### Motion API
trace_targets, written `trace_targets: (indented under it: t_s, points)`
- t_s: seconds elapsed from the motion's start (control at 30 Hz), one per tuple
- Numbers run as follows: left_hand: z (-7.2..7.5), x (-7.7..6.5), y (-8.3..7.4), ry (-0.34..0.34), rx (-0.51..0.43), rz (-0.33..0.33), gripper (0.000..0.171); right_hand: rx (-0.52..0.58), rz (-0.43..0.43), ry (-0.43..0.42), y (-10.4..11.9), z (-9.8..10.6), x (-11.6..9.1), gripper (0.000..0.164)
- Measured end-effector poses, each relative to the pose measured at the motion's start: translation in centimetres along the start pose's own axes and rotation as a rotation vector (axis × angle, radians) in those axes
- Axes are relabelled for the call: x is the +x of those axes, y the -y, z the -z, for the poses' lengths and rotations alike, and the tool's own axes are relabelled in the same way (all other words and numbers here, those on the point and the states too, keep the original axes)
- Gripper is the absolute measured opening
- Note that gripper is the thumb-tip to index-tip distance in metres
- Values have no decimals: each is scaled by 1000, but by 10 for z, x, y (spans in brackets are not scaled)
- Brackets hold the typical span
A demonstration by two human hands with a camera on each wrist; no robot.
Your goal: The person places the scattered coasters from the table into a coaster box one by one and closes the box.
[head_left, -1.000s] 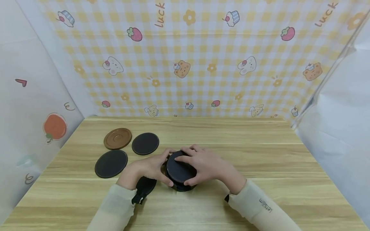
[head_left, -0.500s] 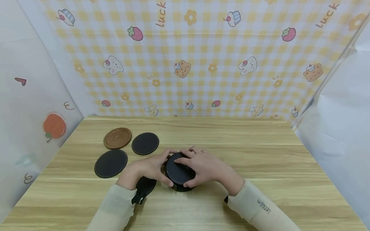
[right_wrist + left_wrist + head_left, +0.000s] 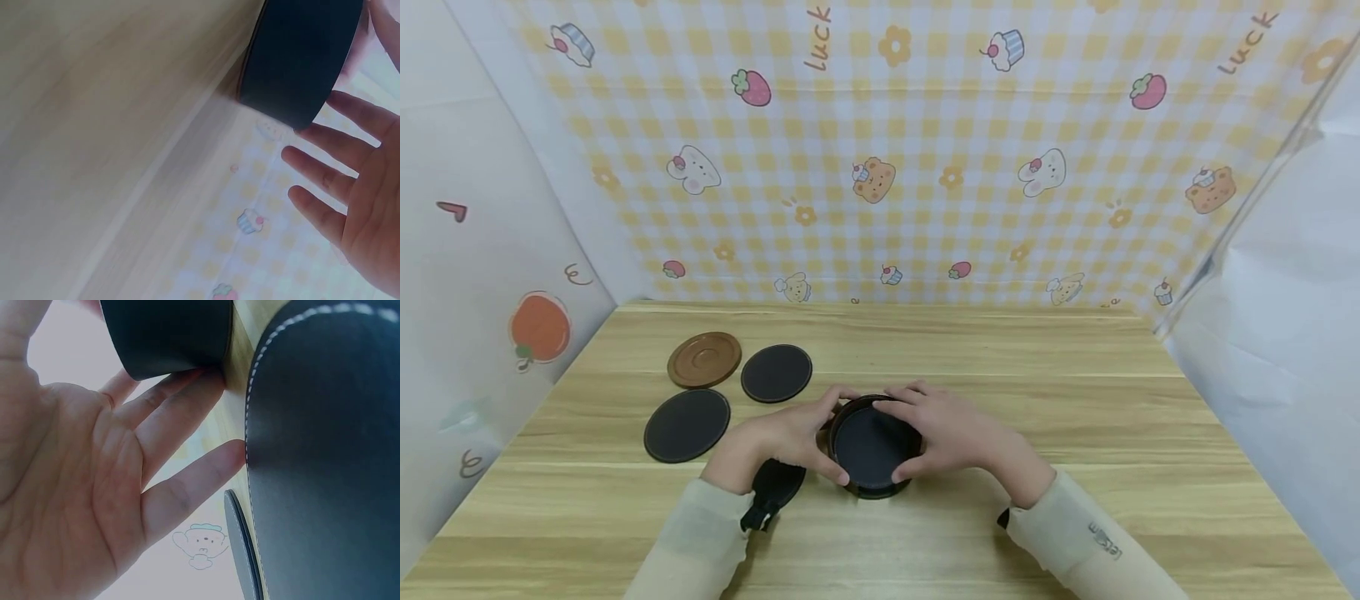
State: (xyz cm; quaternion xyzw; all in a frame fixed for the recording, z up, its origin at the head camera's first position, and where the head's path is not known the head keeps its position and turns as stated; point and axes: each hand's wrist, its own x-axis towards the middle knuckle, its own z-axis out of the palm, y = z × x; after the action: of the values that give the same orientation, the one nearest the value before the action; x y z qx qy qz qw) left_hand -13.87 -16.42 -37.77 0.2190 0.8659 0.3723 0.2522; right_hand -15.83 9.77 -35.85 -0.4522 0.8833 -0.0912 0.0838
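Observation:
A round black coaster holder (image 3: 874,493) stands on the table between both hands, with a black coaster (image 3: 872,446) lying inside its rim. My left hand (image 3: 793,429) holds the holder's left side, thumb in front and fingers behind. In the left wrist view its fingertips touch the dark wall of the holder (image 3: 175,331). Across from it, my right hand (image 3: 951,429) rests at the right rim with fingers spread. The right wrist view shows its fingers (image 3: 331,147) loosely extended, some of them at the holder's wall (image 3: 300,62) and others apart from it.
Left of the hands lie black stitched coasters: one at the back (image 3: 777,372), one at the left (image 3: 687,425), and one partly under the left wrist (image 3: 781,479). A brown disc with concentric rings (image 3: 704,358) lies behind them. A patterned cloth (image 3: 910,208) hangs behind the table.
The coaster, earlier tilted on the holder under the right hand, now lies flat inside the rim. My right hand has shifted slightly right, off the coaster. The left hand stays in place.

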Motion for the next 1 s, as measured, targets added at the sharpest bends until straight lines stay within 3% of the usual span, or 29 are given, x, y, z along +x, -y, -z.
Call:
trace_targets:
  t_s: [0.2, 0.53, 1.0]
  points:
    - [1, -2, -4, 3, -7, 4, 106, 67, -3, 3, -15, -3, -8, 95]
    - [1, -2, -4, 8, -11, 10, 106, 354, -22, 73, -36, -6, -10, 97]
    - [0, -2, 1, -3, -9, 16, 107, 471, 11, 112, -48, -7, 0, 90]
